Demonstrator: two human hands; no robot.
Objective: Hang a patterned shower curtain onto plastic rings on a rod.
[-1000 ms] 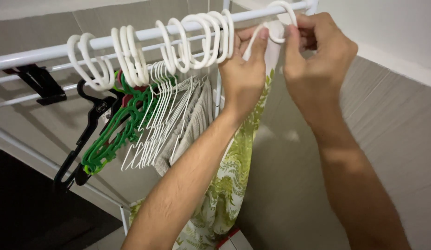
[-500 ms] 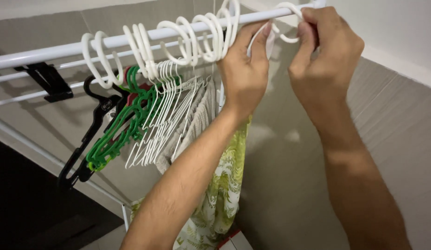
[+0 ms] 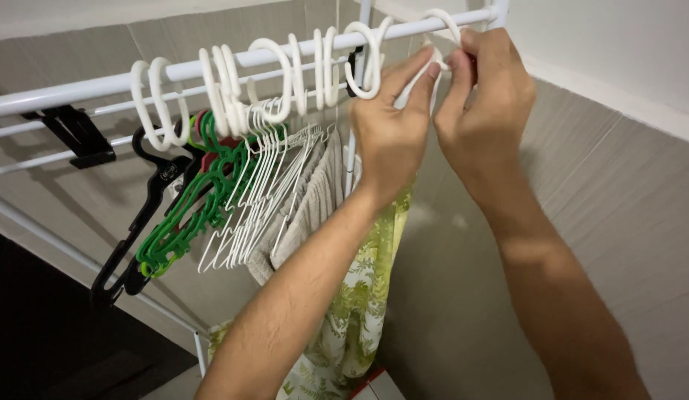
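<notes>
A white rail (image 3: pixel 100 85) runs across the top with several white plastic curtain rings (image 3: pixel 226 81) hooked over it. At its right end, both hands pinch one white ring (image 3: pixel 442 18) that loops over the rail. My left hand (image 3: pixel 393 130) grips it from below and the left, fingers raised to the ring. My right hand (image 3: pixel 481 104) closes on the same ring from the right. A green and white leaf-patterned curtain (image 3: pixel 352 318) hangs down under my left forearm.
On a lower thin rail hang a black hanger (image 3: pixel 137 222), green hangers (image 3: pixel 189 215), several white wire hangers (image 3: pixel 255 192) and a beige towel (image 3: pixel 307 207). A black clip (image 3: pixel 78 133) grips the rails at left. Grey tiled walls stand behind and to the right.
The view has shifted so the rail and hangers sit further right. Both hands stay on the end ring, and my left fingers have risen closer to it.
</notes>
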